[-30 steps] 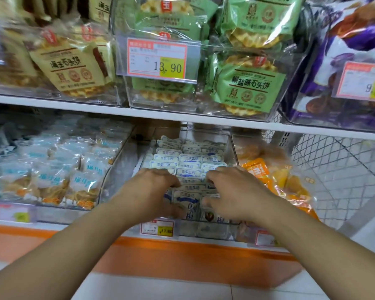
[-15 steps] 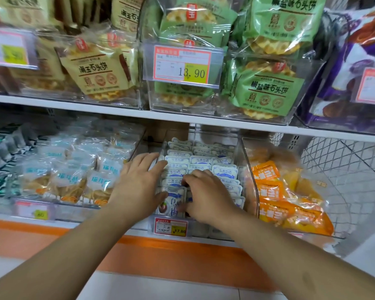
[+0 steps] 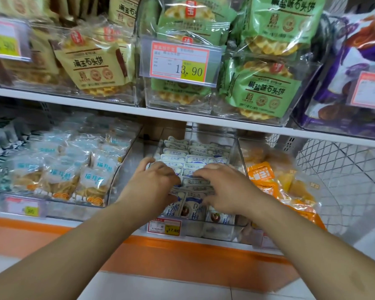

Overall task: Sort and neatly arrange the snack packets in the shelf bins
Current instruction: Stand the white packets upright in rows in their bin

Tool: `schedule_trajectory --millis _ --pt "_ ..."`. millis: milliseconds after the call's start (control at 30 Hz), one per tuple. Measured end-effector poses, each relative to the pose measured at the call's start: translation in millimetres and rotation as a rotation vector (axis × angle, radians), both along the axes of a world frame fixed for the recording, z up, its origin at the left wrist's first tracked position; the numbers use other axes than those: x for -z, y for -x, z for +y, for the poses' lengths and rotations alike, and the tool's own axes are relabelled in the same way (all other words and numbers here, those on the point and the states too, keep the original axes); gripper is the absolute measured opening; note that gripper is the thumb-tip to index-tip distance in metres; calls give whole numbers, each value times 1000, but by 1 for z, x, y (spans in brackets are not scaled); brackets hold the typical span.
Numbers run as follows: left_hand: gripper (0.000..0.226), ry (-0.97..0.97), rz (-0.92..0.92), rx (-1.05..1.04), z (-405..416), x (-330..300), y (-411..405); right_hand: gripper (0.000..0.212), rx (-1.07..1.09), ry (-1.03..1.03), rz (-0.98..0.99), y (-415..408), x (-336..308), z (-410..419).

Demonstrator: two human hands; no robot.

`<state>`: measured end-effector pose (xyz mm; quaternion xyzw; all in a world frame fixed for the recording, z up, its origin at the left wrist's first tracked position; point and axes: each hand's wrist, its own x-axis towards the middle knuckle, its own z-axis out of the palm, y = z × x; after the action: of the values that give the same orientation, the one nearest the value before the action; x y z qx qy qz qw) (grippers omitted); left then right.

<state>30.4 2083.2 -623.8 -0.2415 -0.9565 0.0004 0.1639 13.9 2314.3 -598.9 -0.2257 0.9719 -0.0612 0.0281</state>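
Observation:
Rows of small white-and-blue snack packets (image 3: 195,159) stand upright in a clear plastic bin (image 3: 217,231) on the lower shelf. Both my hands are inside this bin, at its front half. My left hand (image 3: 158,185) curls its fingers over the tops of the left row, with the thumb under the front packets. My right hand (image 3: 225,187) reaches leftwards across the right row, fingers on the packet tops and thumb pinching from the front. The front packets lean forward between the two hands.
A bin of pale-blue pastry packets (image 3: 59,176) stands to the left, orange packets (image 3: 266,185) to the right, then a white wire basket (image 3: 344,180). The upper shelf holds green waffle bags (image 3: 262,89) and a 13.90 price tag (image 3: 180,61). A 17.80 tag (image 3: 165,227) hangs below the bin.
My left hand has come off the bin's left wall and closed over the left row of packets. My right hand has spread wider over the right row.

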Motion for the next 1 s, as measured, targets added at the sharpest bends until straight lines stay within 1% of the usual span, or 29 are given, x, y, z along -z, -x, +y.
schedule_trajectory --millis 67,167,233,333,467,633,733,833,933,1000 --pt "34 59 -50 -24 6 -1 2 60 19 -100 41 -5 -5 10" --pt "28 136 -95 -100 7 -3 8 45 61 -166 136 -8 -3 13" --pt "25 150 -83 -152 7 -3 12 44 105 -179 176 -6 2 11" --pt "23 163 -111 -197 10 -3 16 44 128 -203 186 -4 7 7" --pt "24 159 -136 -158 7 -3 15 46 110 -159 161 -3 6 12" --pt "38 10 -162 -87 0 -7 3 57 91 -77 138 -11 -1 22" --pt "45 -61 -147 -46 5 -11 -4 59 97 0 94 -17 -8 26" --pt "51 -128 -120 -11 18 -16 -8 57 95 104 68 -26 -18 33" --pt "48 -246 -149 60 43 -25 -16 54 152 197 66 -34 -29 50" --pt "50 -317 -199 100 66 -32 -25 44 228 251 73 -39 -35 67"
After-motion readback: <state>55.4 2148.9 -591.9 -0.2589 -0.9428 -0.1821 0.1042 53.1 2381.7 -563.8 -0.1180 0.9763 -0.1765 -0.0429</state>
